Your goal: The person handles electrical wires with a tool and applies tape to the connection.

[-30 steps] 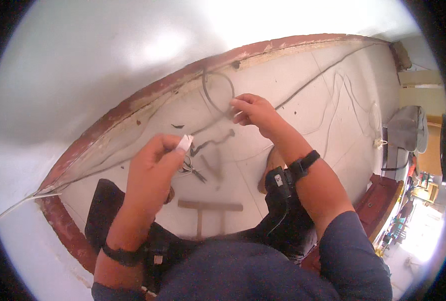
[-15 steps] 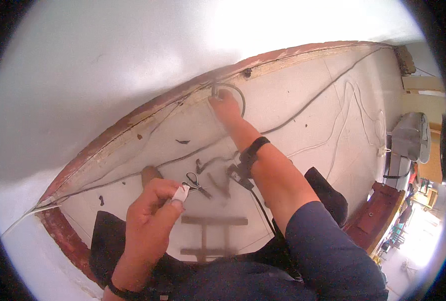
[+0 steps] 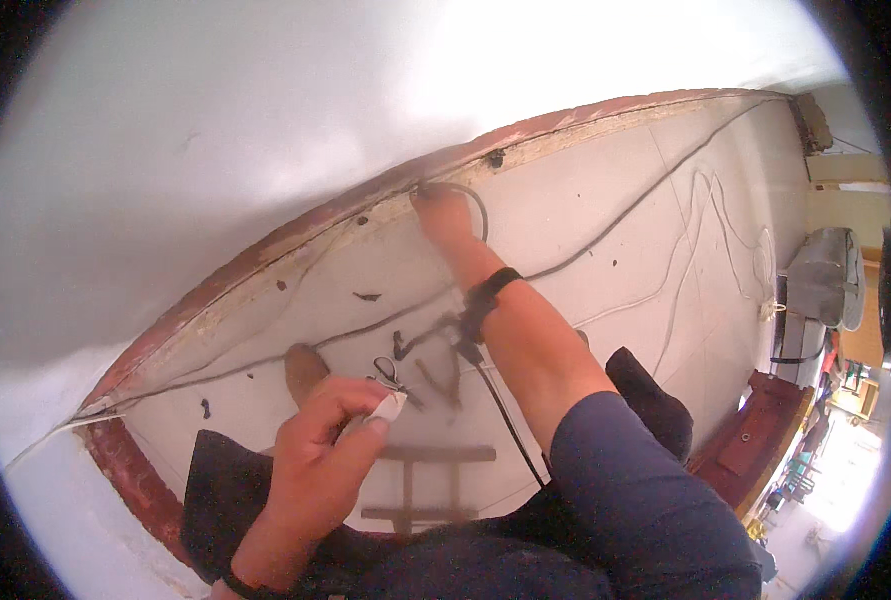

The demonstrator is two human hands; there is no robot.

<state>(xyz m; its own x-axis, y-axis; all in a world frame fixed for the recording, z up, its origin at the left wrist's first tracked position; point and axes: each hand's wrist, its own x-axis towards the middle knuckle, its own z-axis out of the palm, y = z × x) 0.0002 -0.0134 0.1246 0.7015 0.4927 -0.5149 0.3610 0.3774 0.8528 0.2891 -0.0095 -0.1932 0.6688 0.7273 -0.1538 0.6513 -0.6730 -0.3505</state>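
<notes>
My left hand point(image 3: 327, 445) is closed in a pinch on a small white piece point(image 3: 391, 406), perhaps paper or tape. Stretched out to the foot of the wall, my right hand point(image 3: 445, 214) is closed at the end of a dark cable point(image 3: 482, 208), which loops out beside it. Its fingertips are partly hidden against the skirting. Scissors point(image 3: 386, 368) lie on the floor just beyond my left hand. Beside them is a blurred tool with two splayed handles point(image 3: 437, 380). A black plug-like piece on a cord point(image 3: 469, 350) shows below my right wrist.
A long dark cable point(image 3: 605, 235) crosses the pale floor point(image 3: 555, 350). White cord point(image 3: 665, 265) lies in loose loops at the right. The worn red-brown skirting point(image 3: 255, 245) edges the wall. A wooden frame point(image 3: 435, 455) stands between my knees, and a dark red wooden piece point(image 3: 750, 425) lies at the right.
My right hand has tucked its fingers closer to the skirting, with the cable loop beside it lower. My left hand has shifted slightly right and down, still pinching the white piece.
</notes>
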